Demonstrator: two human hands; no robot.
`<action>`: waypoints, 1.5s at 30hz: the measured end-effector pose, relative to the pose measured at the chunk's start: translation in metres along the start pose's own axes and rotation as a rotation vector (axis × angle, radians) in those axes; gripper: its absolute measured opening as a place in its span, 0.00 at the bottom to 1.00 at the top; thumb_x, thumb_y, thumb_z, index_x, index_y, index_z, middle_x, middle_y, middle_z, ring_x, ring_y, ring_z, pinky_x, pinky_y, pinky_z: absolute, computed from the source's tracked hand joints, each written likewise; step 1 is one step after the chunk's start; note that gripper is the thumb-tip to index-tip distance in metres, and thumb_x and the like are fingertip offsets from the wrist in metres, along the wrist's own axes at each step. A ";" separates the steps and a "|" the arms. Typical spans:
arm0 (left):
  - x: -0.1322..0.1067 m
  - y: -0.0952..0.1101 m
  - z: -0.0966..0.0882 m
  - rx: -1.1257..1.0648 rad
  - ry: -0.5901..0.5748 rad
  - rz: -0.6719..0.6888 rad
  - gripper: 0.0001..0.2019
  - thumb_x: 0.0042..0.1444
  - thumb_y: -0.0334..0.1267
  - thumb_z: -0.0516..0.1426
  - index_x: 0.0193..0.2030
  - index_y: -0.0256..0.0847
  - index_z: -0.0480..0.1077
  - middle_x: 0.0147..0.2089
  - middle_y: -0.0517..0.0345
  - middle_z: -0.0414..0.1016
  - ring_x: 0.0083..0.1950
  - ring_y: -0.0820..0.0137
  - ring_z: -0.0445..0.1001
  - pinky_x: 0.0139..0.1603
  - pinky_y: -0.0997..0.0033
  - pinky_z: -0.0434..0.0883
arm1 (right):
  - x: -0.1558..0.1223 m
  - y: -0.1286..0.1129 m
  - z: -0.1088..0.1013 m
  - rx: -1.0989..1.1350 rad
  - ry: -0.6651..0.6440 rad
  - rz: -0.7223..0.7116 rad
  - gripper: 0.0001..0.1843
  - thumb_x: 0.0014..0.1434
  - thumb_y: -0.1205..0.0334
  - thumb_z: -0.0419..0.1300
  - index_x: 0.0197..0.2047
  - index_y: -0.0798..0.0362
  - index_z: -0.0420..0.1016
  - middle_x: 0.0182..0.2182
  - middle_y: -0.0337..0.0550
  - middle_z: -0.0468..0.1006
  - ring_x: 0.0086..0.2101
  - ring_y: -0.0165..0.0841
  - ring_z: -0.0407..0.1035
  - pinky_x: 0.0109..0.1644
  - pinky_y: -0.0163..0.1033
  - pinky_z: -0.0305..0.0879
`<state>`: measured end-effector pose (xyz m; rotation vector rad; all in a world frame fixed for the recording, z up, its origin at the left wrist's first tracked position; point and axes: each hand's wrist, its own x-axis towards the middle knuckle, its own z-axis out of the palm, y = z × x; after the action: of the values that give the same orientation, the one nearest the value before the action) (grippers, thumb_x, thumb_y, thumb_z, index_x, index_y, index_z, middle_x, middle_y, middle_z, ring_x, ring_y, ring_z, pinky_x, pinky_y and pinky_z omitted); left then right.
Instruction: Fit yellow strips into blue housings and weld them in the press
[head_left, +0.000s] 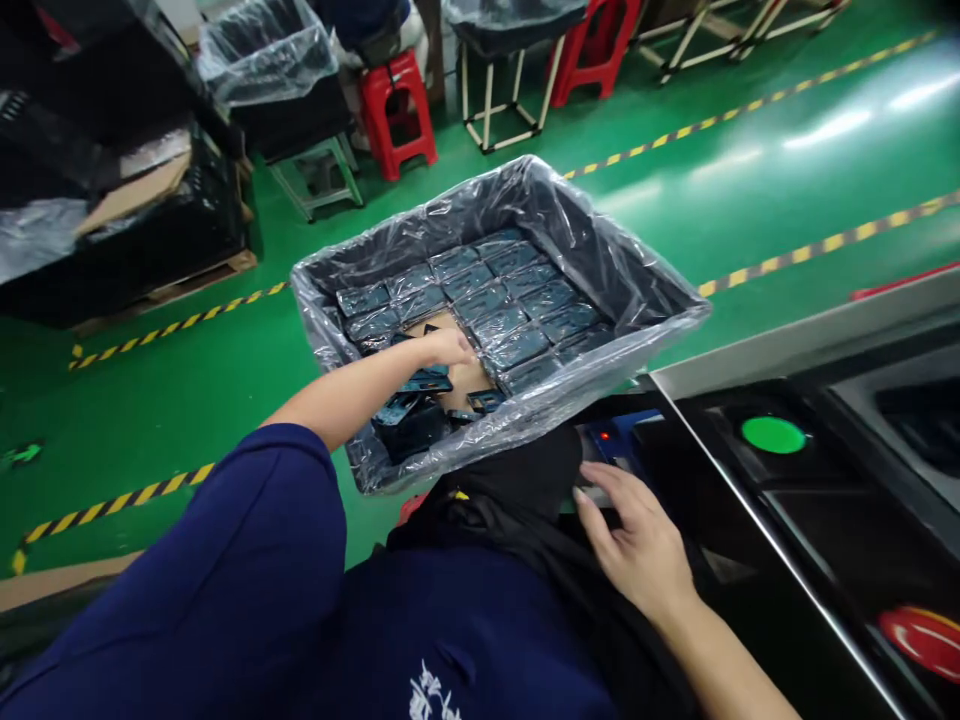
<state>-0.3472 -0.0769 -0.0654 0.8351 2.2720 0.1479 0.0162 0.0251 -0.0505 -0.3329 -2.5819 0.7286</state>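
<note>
A black crate lined with clear plastic (645,280) stands in front of me. Rows of dark, flat plastic-wrapped parts (517,347) lie in it, around a bare patch of brown cardboard (466,378). My left hand (450,347) reaches in over that cardboard, its fingers curled closed; whatever they hold, if anything, is hidden. Loose dark blue-black frame-like parts (427,382) lie jumbled beneath my left forearm. Beside my lap, my right hand (637,530) is open, thumb and fingers apart, holding nothing. It is near a blue device with a red light (611,440).
To the right is a machine panel with a green button (774,435) and a red knob (926,640). Across the green floor are red stools (397,110), another lined crate (270,60) and a seated person (367,20). Black boxes (172,230) stand at left.
</note>
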 end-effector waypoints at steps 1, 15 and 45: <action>-0.002 -0.014 0.008 0.022 -0.014 -0.031 0.14 0.48 0.41 0.63 0.42 0.41 0.79 0.46 0.55 0.81 0.52 0.63 0.76 0.51 0.75 0.70 | 0.014 0.000 0.010 -0.005 -0.015 -0.055 0.16 0.65 0.57 0.57 0.53 0.53 0.72 0.48 0.50 0.78 0.48 0.39 0.74 0.54 0.45 0.70; 0.044 -0.073 0.029 0.179 0.341 -0.377 0.33 0.57 0.56 0.55 0.62 0.33 0.65 0.65 0.36 0.64 0.67 0.51 0.61 0.66 0.55 0.59 | 0.143 -0.006 0.100 -0.449 -0.313 0.171 0.19 0.65 0.52 0.52 0.36 0.51 0.81 0.27 0.47 0.81 0.29 0.39 0.72 0.35 0.40 0.53; 0.095 -0.090 -0.022 0.361 -0.065 -0.174 0.34 0.42 0.44 0.69 0.58 0.35 0.74 0.60 0.39 0.73 0.62 0.49 0.70 0.64 0.63 0.65 | 0.139 -0.004 0.098 -0.381 -0.217 0.039 0.16 0.62 0.61 0.51 0.31 0.54 0.79 0.26 0.45 0.78 0.29 0.36 0.68 0.39 0.41 0.51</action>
<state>-0.4606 -0.0873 -0.1333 0.8011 2.3308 -0.3733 -0.1524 0.0262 -0.0761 -0.4422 -2.9258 0.2911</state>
